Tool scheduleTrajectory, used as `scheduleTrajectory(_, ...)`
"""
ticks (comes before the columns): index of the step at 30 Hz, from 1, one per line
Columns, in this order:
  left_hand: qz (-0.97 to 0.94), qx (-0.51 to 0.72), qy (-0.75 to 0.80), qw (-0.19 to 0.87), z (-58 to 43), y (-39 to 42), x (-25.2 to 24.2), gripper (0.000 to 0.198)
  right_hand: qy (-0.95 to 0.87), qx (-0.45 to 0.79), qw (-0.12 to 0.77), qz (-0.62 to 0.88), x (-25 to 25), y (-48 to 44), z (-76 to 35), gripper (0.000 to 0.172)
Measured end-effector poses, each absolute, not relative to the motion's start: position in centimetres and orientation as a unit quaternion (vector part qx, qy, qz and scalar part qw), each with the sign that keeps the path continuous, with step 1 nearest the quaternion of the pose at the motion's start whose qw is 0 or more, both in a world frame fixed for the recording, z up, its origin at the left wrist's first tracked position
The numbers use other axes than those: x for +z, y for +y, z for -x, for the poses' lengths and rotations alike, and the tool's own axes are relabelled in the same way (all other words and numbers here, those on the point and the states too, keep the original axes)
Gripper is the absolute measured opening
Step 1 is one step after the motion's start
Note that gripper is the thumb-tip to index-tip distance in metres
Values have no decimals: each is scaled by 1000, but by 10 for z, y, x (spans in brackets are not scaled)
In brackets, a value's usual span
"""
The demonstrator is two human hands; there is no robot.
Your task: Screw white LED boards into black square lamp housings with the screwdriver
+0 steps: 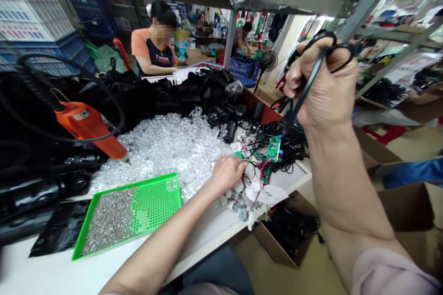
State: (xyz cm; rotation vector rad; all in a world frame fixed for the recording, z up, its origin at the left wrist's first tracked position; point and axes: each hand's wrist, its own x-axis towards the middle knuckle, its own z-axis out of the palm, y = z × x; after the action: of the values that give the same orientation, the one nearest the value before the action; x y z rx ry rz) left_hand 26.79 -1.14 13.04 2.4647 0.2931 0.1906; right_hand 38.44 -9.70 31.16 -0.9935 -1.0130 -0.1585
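Note:
My right hand (323,83) is raised at the right, its fingers closed around a looped black cable (304,90). The cable runs down to a green circuit board (273,148), which hangs above the table with a red wire (262,173) below it. My left hand (227,173) is low over the parts at the table's middle, fingers pinched together; what they hold is hidden. White plastic pieces (265,193) with small boards and wires lie beside it. Behind the hanging board spreads a tangle of black cables (294,140).
Clear plastic lenses (166,136) are heaped left of my hand. A green tray (155,205) holds small metal screws. An orange electric screwdriver (90,124) hangs at the left. Black housings (166,94) line the back. Cardboard box (287,235) stands below; a person (155,50) sits opposite.

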Motion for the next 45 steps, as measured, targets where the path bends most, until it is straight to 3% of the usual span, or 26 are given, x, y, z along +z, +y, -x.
scheduleTrajectory(5,-916,133,111,363,-243,-16,127,45,-440,-75,756,478,313,-86,-368,47)
scheduleTrajectory(8,-827,173,95,526,-224,-17,133,48,-436,-52,762,476,311,-77,-362,52)
scheduleTrajectory(12,-709,92,35,698,-201,-14,142,60,-458,-36,751,476,308,-62,-359,50)
scheduleTrajectory(15,-658,4,-10,753,-181,-13,145,74,-469,-17,760,449,305,-55,-353,46)
scheduleTrajectory(19,-585,-90,43,805,-144,-17,144,61,-492,-7,771,404,302,-60,-335,39)
scheduleTrajectory(24,-419,-6,102,902,-90,-28,132,79,-529,20,741,414,279,-85,-327,17)
scheduleTrajectory(27,-459,101,235,851,-67,-36,123,71,-530,6,684,501,243,-107,-345,13)
scheduleTrajectory(31,-610,220,341,681,-45,-44,123,57,-517,-23,458,723,182,-126,-380,19)
scheduleTrajectory(36,-799,363,276,392,-31,-47,146,37,-631,-10,141,763,140,-136,-390,46)
scheduleTrajectory(38,-824,382,269,321,-30,-43,152,37,-654,-37,81,751,137,-141,-365,61)
scheduleTrajectory(41,-818,351,317,328,-31,-37,150,36,-705,66,148,690,131,-143,-293,72)
scheduleTrajectory(45,-748,301,383,450,-29,-35,131,35,-641,224,362,639,96,-128,-189,82)
